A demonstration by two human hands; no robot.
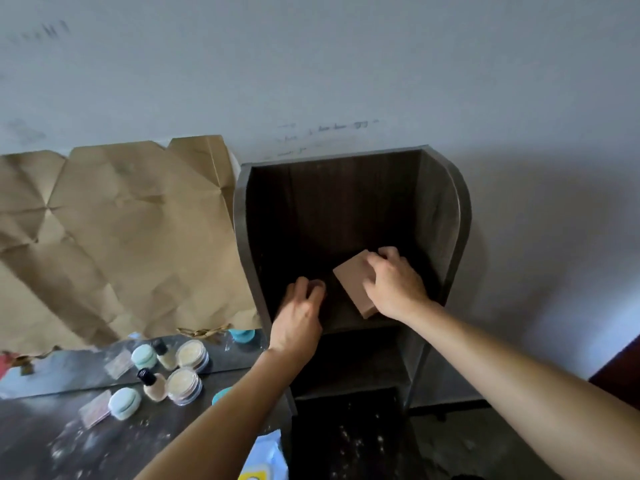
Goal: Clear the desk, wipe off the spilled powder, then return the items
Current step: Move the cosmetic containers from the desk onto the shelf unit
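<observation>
While right hand [393, 287] clasps the flat pink rectangular box [351, 280] — left hand [299, 311] curled round a small pinkish round item [318, 284] — set both flat.

Dark shelf [346, 202], tan paper [121, 220], pastel cosmetics on a powder-flecked bench [31, 424].
The shelf is dark brown with wood grain and grey edges; the box [351, 282] in it is dusty pink, the pot [318, 285] a duller pink. The wall [346, 64] is pale grey with faint dark scribbles. The paper is crossed by creases. The bench is near-black, speckled white. On it: a mint-green case [124, 403], a beige bottle [154, 389] with a black cap, a clear jar [183, 386] of pale yellow powder, and a blue-and-white packet [268, 455] with yellow.
</observation>
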